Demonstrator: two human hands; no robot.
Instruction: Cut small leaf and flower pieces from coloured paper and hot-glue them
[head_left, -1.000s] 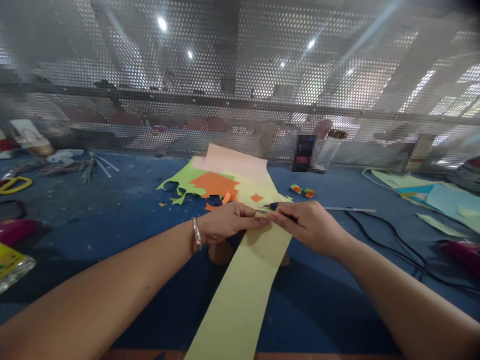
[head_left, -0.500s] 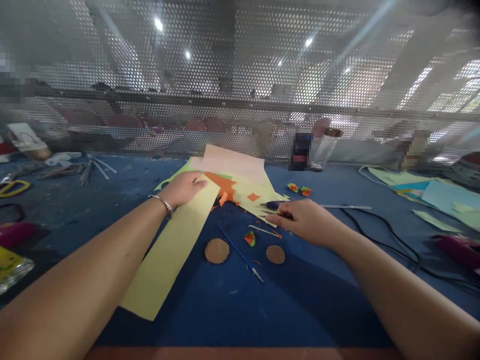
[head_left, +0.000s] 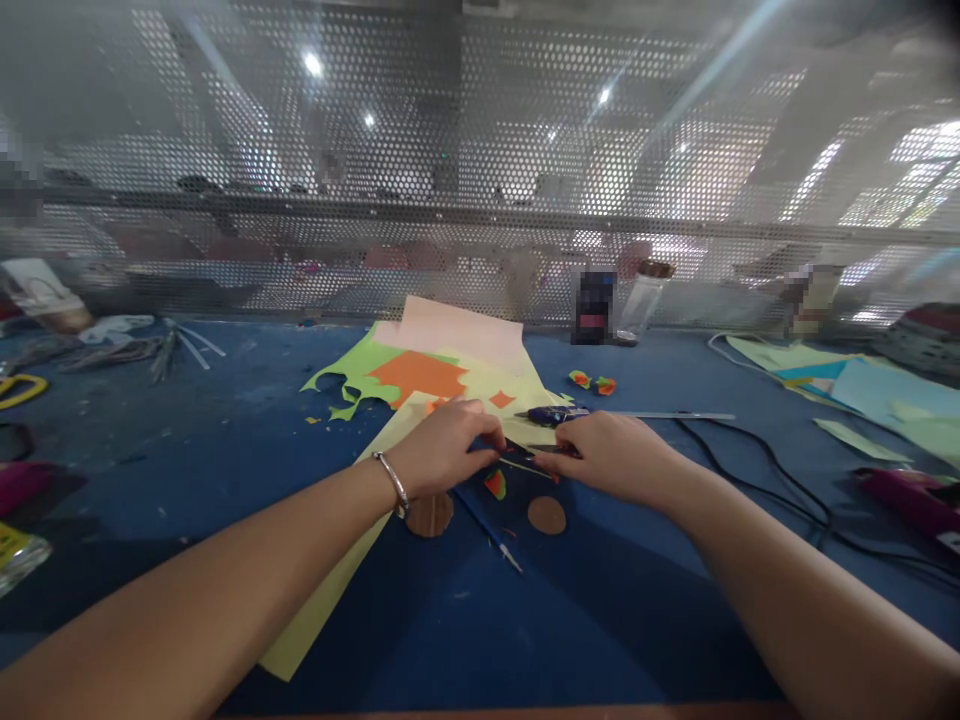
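My right hand (head_left: pixel 611 455) is closed on scissors (head_left: pixel 519 448), their dark blades pointing left and the handles mostly hidden by my fingers. Close to the blade tips, my left hand (head_left: pixel 461 445) has thumb and fingertips pinched together; what lies between them is too small to make out. A long pale-yellow paper strip (head_left: pixel 315 610) runs beneath my left wrist. Just below my fingertips lies a small orange-and-green paper piece (head_left: pixel 495 485). Two brown cardboard discs (head_left: pixel 430 516) (head_left: pixel 547 515) and a blue paintbrush (head_left: pixel 487 530) rest nearer me.
Behind the hands, green, orange and pink paper sheets (head_left: pixel 461 335) overlap. A purple tool (head_left: pixel 551 414) lies above my right hand. Dark cables (head_left: pixel 780 470) run toward a magenta glue gun (head_left: pixel 907 500). A clear bottle (head_left: pixel 643 305) stands near the perforated metal screen (head_left: pixel 465 160).
My left hand has left the top end of the yellow strip and moved right and toward me, up to the scissors. The strip has shifted slightly; my right hand has come slightly nearer.
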